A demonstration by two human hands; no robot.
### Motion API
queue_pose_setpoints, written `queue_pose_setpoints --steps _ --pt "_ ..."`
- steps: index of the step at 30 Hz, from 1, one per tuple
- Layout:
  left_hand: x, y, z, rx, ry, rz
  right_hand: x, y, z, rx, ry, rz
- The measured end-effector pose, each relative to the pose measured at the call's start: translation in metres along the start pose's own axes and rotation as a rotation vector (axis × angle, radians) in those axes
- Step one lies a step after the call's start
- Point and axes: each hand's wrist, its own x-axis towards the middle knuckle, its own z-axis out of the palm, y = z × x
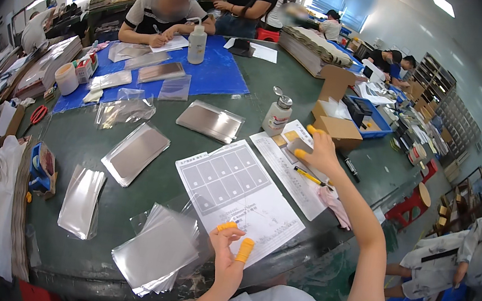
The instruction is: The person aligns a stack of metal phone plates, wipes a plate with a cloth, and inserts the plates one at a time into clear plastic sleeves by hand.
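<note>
Yellow-orange finger cots cover fingertips on both hands. At the near edge of a printed sheet with a grid drawing [247,197], my left hand [228,258] has its thumb and finger spread, with nothing visible between them. My right hand [321,154] reaches farther out, thumb and fingers apart around a small grey flat piece [298,148]. Whether it touches that piece, I cannot tell. Beside it lie small tan pieces [279,140] on a second printed sheet [286,178]. Left of my left hand, a fanned stack of silvery sheets in clear film [156,250] lies near the table edge.
More silvery sheet stacks [136,154] lie on the green table [190,165]. A pump-top bottle [277,116], a yellow cutter [309,176], a pink cloth [334,206] and an opened cardboard box [338,130] surround my right arm. Across the table, a person [168,13] writes at a blue mat [220,75].
</note>
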Motion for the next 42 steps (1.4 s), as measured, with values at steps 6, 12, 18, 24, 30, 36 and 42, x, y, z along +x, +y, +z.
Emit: queue_pose_setpoints --steps 6,12,18,24,30,36,42 --pt "0.002 -0.008 -0.004 0.049 0.024 0.016 0.012 0.042 0.012 0.028 -0.623 0.278" --pt "0.003 -0.011 -0.004 0.101 0.025 -0.004 0.026 0.026 0.007 -0.024 -0.733 0.257" --pt "0.003 -0.012 -0.004 0.094 0.019 -0.027 0.043 0.035 0.016 0.097 -0.846 0.234" --pt "0.004 -0.011 -0.004 0.073 -0.003 -0.035 0.047 0.051 0.030 0.235 -0.857 0.343" --pt "0.002 -0.011 -0.004 0.045 -0.020 -0.047 0.045 0.042 0.021 0.221 -0.860 0.355" --pt "0.002 -0.008 -0.001 0.028 -0.023 -0.068 0.039 0.033 0.012 0.048 -0.737 0.302" --pt "0.002 -0.007 -0.004 0.030 -0.043 -0.057 0.036 0.006 -0.006 -0.064 -0.723 0.236"
